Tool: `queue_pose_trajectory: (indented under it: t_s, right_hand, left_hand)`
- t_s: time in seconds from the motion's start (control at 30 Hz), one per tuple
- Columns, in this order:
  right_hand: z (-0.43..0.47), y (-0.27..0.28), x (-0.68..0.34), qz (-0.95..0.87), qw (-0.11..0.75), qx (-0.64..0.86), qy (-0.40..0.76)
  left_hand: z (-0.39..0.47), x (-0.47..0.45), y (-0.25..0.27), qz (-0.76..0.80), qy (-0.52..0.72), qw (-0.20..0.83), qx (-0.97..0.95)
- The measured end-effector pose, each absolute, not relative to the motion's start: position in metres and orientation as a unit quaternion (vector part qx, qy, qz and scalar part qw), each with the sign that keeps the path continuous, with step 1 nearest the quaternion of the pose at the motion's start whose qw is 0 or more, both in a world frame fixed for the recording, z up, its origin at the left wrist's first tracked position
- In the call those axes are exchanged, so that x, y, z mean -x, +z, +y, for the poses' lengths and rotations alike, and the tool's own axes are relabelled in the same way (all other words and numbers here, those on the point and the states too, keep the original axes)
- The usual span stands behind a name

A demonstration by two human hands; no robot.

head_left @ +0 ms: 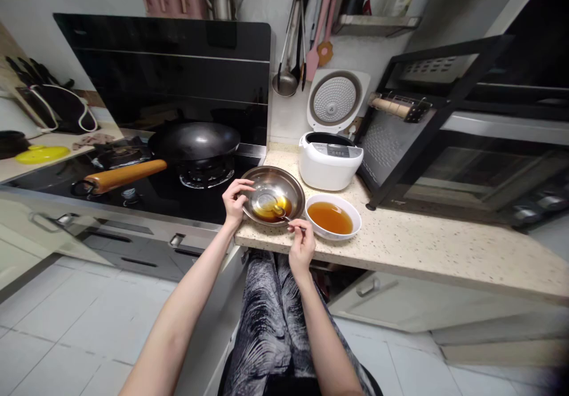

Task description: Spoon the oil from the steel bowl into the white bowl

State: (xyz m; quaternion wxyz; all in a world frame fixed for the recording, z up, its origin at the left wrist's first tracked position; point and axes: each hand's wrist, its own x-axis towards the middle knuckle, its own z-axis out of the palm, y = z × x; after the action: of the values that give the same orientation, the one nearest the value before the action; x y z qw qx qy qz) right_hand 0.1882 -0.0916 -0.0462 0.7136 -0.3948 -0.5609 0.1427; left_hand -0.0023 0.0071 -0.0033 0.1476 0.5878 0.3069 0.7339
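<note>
A wide stainless steel bowl [291,185] rests on the counter near its front edge, with amber liquid pooled in its bottom. My left hand [235,199] grips the bowl's left rim, thumb and fingers closed on it. In my right hand [302,243] is the handle of a spoon [279,211]. The spoon's head dips into the liquid in the bowl. Right beside my right hand stands a white bowl [357,221], filled with brownish-orange liquid.
Behind the bowls sits a white rice cooker [331,168] with its lid raised. A black wok [195,141] is on the stove at left, its wooden handle [127,175] pointing toward me. An oven [489,171] stands at right. Utensils [287,82] hang on the wall.
</note>
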Motion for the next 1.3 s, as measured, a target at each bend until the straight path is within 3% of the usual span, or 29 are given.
queue_pose_trajectory:
  t_s: [0.37, 1.3]
  right_hand:
    - [-0.092, -0.051, -0.183, -0.517, 0.729, 0.410, 0.180]
    - [-0.099, -0.028, -0.191, -0.507, 0.782, 0.342, 0.124]
  left_hand:
    - [0.007, 0.002, -0.003, 0.312, 0.732, 0.149, -0.587]
    - [0.006, 0.001, -0.002, 0.318, 0.731, 0.150, -0.585]
